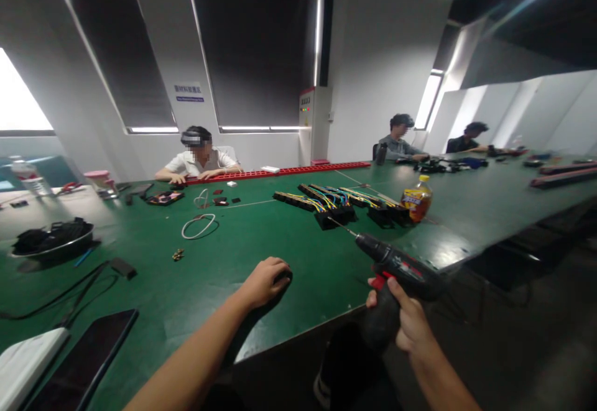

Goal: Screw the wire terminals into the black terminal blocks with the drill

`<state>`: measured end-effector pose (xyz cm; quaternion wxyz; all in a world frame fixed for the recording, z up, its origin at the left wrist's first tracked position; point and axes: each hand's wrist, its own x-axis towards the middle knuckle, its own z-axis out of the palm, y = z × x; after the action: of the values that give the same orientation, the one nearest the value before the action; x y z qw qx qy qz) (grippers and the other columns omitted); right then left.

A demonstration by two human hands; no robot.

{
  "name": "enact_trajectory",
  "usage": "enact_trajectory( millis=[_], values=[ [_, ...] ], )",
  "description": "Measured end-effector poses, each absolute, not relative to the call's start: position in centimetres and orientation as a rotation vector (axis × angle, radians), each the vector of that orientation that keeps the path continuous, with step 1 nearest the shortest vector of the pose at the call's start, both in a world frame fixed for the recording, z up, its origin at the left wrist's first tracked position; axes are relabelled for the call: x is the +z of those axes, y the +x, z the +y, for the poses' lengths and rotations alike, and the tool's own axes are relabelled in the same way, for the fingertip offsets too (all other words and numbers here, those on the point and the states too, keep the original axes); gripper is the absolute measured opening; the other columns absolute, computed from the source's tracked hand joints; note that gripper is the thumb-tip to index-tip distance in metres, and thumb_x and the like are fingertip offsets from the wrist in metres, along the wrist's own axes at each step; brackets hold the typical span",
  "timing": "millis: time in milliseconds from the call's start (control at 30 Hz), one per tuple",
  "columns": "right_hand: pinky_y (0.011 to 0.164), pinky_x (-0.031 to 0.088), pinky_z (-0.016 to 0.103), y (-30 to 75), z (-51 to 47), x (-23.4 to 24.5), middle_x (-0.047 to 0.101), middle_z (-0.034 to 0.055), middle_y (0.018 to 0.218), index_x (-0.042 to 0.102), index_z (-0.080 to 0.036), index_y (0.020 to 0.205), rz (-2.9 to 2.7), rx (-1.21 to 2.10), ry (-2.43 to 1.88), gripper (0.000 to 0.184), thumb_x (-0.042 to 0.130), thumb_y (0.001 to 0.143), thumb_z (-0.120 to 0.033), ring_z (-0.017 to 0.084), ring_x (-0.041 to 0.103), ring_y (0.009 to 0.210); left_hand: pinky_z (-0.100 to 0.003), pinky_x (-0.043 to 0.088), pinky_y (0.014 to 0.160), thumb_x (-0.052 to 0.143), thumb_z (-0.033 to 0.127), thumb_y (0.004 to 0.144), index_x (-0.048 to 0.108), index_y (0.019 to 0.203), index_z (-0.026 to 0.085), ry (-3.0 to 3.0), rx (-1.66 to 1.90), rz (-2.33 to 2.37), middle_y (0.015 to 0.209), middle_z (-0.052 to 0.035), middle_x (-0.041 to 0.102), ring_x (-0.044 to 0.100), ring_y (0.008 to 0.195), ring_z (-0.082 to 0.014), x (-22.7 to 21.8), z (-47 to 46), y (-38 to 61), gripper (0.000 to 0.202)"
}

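Currently gripping the drill [396, 260] in the right hand [413, 321], long axis toward ten o'clock, wired black blocks [342, 215] at eleven from that hand. Resting the left hand [265, 280], curled, on the green tabletop [181, 299]; cannot tell if empty.

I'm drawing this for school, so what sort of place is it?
Probably a workshop or assembly room. The right hand holds a power drill, and black parts with coloured wires lie on a long green table.
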<state>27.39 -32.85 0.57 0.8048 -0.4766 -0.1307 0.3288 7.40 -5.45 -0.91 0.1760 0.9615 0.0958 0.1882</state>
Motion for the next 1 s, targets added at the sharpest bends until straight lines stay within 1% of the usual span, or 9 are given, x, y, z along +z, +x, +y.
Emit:
enact_trajectory(
  millis=[167,333,433,533,633,733,867,933,1000],
  values=[
    [0.055,0.053,0.028,26.4,-32.1,0.3,0.073,0.0017,0.073,0.074,-0.022,0.097,-0.254,0.688,-0.835,0.044,0.086,0.063,-0.048,0.015,0.062,0.058,-0.035,0.044,0.096,0.057,0.031,0.092,0.067,0.106,0.023,2.779,0.512,0.272,0.111,-0.0057,0.067,0.057,0.107,-0.0221,-0.9,-5.7,7.3,0.019],
    [0.052,0.051,0.025,26.3,-32.7,2.0,0.069,-0.0022,0.071,0.068,-0.027,0.114,-0.296,0.731,-0.674,0.051,0.082,0.068,-0.044,0.011,0.054,0.052,-0.035,0.045,0.095,0.056,0.03,0.092,0.067,0.105,0.023,2.819,0.485,0.276,0.11,-0.0054,0.067,0.058,0.106,-0.0222,-0.7,-6.0,7.2,0.018],
    [0.052,0.05,0.023,27.0,-33.2,2.9,0.068,-0.003,0.071,0.067,-0.026,0.115,-0.297,0.694,-0.673,0.053,0.082,0.067,-0.044,0.009,0.053,0.051,-0.035,0.045,0.094,0.054,0.03,0.093,0.067,0.105,0.023,2.838,0.477,0.259,0.109,-0.0057,0.067,0.058,0.104,-0.0218,-0.6,-6.0,7.3,0.019],
    [0.053,0.051,0.024,28.8,-33.7,2.8,0.066,-0.0037,0.068,0.069,-0.024,0.104,-0.303,0.632,-0.785,0.046,0.08,0.066,-0.049,0.01,0.054,0.052,-0.035,0.045,0.093,0.053,0.03,0.094,0.067,0.105,0.023,2.846,0.487,0.241,0.108,-0.0061,0.066,0.058,0.103,-0.0217,-0.6,-5.9,7.4,0.019],
    [0.06,0.054,0.033,31.9,-34.5,2.4,0.062,-0.0004,0.062,0.067,-0.019,0.09,-0.315,0.362,-1.184,0.049,0.072,0.068,-0.062,0.017,0.06,0.06,-0.035,0.045,0.092,0.051,0.03,0.095,0.066,0.105,0.023,2.857,0.491,0.24,0.108,-0.006,0.066,0.057,0.103,-0.0218,-0.6,-6.0,7.3,0.019],
    [0.069,0.056,0.041,35.7,-35.6,2.9,0.066,0.0058,0.074,0.066,-0.016,0.095,-0.273,-0.17,-1.686,0.049,0.066,0.072,-0.059,0.027,0.066,0.075,-0.035,0.045,0.091,0.05,0.029,0.095,0.065,0.106,0.023,2.88,0.474,0.253,0.109,-0.0063,0.065,0.057,0.104,-0.0221,-0.5,-6.2,7.3,0.019],
    [0.09,0.051,0.047,40.1,-36.8,5.3,0.065,0.0116,0.116,0.063,-0.024,0.12,-0.36,-0.408,-2.025,0.053,0.073,0.071,-0.039,0.035,0.062,0.108,-0.037,0.045,0.092,0.05,0.027,0.095,0.064,0.109,0.023,2.917,0.431,0.29,0.112,-0.007,0.064,0.056,0.105,-0.0228,-0.4,-6.5,7.4,0.021],
    [0.085,0.052,0.049,41.9,-36.8,6.3,0.056,0.0146,0.131,0.048,-0.027,0.138,-0.55,-0.575,-2.584,0.056,0.06,0.084,-0.038,0.035,0.065,0.104,-0.037,0.045,0.093,0.05,0.026,0.095,0.064,0.11,0.023,2.928,0.413,0.311,0.112,-0.0074,0.064,0.056,0.105,-0.023,-0.4,-6.5,7.5,0.021],
    [0.079,0.053,0.047,43.5,-36.2,6.5,0.054,0.0183,0.129,0.041,-0.023,0.142,-0.653,-0.644,-2.923,0.051,0.047,0.092,-0.033,0.033,0.068,0.097,-0.038,0.044,0.093,0.049,0.027,0.095,0.064,0.11,0.024,2.926,0.406,0.317,0.112,-0.0075,0.064,0.056,0.105,-0.0229,-0.5,-6.4,7.5,0.022]
  ],
)
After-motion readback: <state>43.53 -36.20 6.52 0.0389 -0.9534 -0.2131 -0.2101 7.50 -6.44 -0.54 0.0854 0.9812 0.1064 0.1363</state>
